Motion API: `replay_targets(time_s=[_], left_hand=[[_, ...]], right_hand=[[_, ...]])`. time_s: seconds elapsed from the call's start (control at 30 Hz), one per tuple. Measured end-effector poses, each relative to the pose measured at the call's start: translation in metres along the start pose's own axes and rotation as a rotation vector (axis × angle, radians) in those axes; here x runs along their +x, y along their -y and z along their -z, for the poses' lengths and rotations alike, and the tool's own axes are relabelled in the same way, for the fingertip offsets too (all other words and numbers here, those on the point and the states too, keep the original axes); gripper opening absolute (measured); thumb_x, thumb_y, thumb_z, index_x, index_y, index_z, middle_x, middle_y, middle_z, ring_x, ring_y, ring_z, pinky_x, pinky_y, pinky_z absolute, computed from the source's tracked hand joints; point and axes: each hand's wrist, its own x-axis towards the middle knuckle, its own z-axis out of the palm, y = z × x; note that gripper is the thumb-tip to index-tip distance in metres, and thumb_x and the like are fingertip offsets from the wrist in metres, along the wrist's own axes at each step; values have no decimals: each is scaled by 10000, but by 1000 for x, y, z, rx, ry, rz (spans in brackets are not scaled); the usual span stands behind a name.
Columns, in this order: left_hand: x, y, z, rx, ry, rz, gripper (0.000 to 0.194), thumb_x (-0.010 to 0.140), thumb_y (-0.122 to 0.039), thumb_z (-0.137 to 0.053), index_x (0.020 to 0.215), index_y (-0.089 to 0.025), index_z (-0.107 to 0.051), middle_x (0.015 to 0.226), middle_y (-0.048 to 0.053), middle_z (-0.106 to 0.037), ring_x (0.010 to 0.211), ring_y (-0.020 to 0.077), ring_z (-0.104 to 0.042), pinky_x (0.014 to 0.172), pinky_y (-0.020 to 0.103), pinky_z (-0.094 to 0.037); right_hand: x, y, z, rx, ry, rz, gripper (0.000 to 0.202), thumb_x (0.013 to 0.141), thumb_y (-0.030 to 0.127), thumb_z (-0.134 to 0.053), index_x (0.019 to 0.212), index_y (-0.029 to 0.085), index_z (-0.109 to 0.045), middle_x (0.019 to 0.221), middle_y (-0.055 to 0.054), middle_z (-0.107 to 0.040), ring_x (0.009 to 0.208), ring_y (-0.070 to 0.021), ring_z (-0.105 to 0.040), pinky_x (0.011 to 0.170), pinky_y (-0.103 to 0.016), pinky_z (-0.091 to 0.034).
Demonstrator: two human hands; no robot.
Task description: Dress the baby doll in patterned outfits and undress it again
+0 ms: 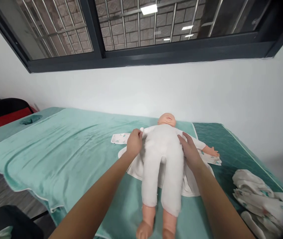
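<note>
A baby doll (165, 142) with a soft white body lies face up, its bald head towards the wall and its bare feet towards me. Beneath it is spread a white baby top (136, 167), its printed sleeves (120, 138) reaching out to both sides. My left hand (134, 142) is closed around the end of the doll's arm on the left; the doll's hand there is hidden. On the other side, my right hand (191, 151) rests against the doll's chest and upper arm, thumb and fingers apart. The doll's other arm (209, 150) stretches out to the right.
A light green sheet (81, 156) covers the bed, with a darker green part (214, 136) on the right. Crumpled white printed clothes (260, 196) lie at the right edge. Behind are a white wall and a barred window. A black and red chair (7, 111) stands far left.
</note>
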Motion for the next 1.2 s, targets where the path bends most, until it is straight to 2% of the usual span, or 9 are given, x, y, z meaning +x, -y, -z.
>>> replay_targets(time_s=[0.2,0.5,0.7,0.8,0.87,0.93,1.0,1.1,1.2], left_hand=[[21,-15,-8,-100,16,58,204,950,-302,-429,799,-207,-526,766,21,-612,729,172,-533,673,292,-380],[35,-25,8,-273,92,82,225,898,-369,-482,764,-197,-538,732,-3,-583,704,144,-497,662,269,-380],[27,-42,48,-384,331,76,224,817,-409,-590,788,-189,-615,669,-17,-592,566,106,-469,536,241,-352],[14,-62,72,-481,518,42,227,785,-374,-638,925,-195,-641,790,11,-668,608,114,-547,526,228,-367],[3,-78,80,-522,633,2,279,775,-343,-648,1014,-199,-642,900,41,-703,656,135,-606,527,229,-397],[-9,-89,80,-502,685,-49,288,788,-334,-629,1042,-199,-648,939,56,-708,682,155,-638,531,242,-430],[-19,-93,74,-413,604,-103,227,829,-336,-583,994,-203,-663,916,49,-701,724,172,-652,585,271,-479],[-29,-84,56,-160,312,-191,169,886,-306,-524,919,-210,-660,939,54,-694,891,216,-646,779,354,-521],[-34,-70,37,51,139,-321,214,903,-297,-539,1063,-196,-638,1182,105,-655,1173,272,-563,1006,436,-452]], right_hand=[[-9,3,-12,282,65,-26,790,752,556,-715,1434,306,-403,1327,-66,-600,1119,-242,-642,926,-348,-559],[-12,1,-26,187,248,-6,849,802,582,-647,1505,328,-245,1533,-91,-371,1349,-223,-470,1068,-347,-457],[-9,-3,-26,180,255,8,850,807,592,-637,1501,318,-229,1516,-96,-390,1351,-215,-464,1087,-369,-434],[-10,-3,-24,176,257,16,848,811,586,-638,1501,304,-233,1496,-103,-417,1323,-216,-495,1080,-362,-440],[-10,-4,-23,170,260,28,846,813,592,-639,1502,308,-239,1509,-104,-398,1326,-219,-492,1078,-363,-440],[-10,-6,-22,159,261,34,844,814,605,-634,1502,316,-238,1515,-106,-387,1323,-225,-495,1072,-376,-446],[-10,-8,-21,139,253,41,844,814,615,-627,1502,313,-243,1508,-108,-396,1314,-227,-504,1069,-381,-448],[-9,-8,-21,128,250,62,840,817,619,-619,1500,293,-255,1481,-106,-436,1294,-216,-524,1063,-354,-455],[-8,-6,-20,118,261,64,855,815,625,-615,1506,283,-246,1454,-109,-471,1268,-217,-548,1049,-355,-469]])
